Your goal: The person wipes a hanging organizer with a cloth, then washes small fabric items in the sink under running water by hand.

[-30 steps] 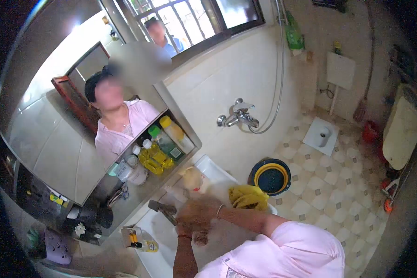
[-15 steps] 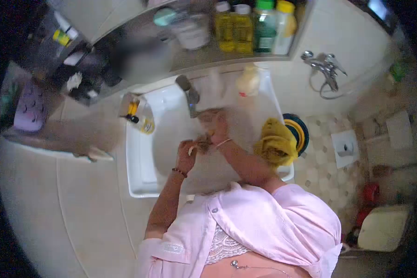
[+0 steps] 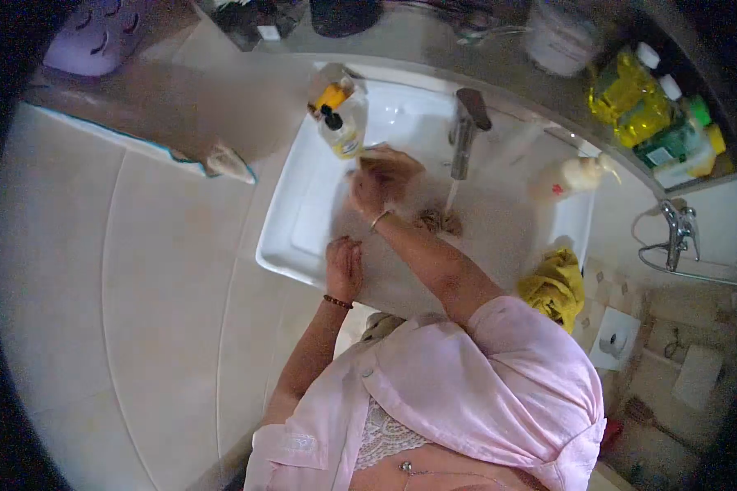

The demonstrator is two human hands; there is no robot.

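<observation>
My left hand (image 3: 345, 268), with a dark bead bracelet (image 3: 338, 302), is over the front left part of the white sink (image 3: 285, 237). Its fingers are curled together and nothing shows in them. My right hand (image 3: 370, 192), with a pale band at the wrist, reaches across toward the sink's back left. Motion smears its fingers, so its grip is unclear. Right beside it is a blurred brown shape (image 3: 395, 169) that I cannot identify. Beyond stands a clear bottle with a black cap (image 3: 344, 137). Water runs from the tap (image 3: 462, 147) onto a small brown, crumpled-looking thing (image 3: 439, 221) in the basin.
A pump bottle (image 3: 577, 176) stands at the sink's back right. A yellow towel (image 3: 555, 288) hangs by the right edge. Several bottles (image 3: 630, 98) and a white tub (image 3: 561, 37) line the shelf behind. A shower mixer (image 3: 680, 233) is on the right wall.
My hands were together over the basin by the brown thing; now they are apart. My right hand has moved toward the bottle on the left, leaving the brown thing under the tap. The view has turned.
</observation>
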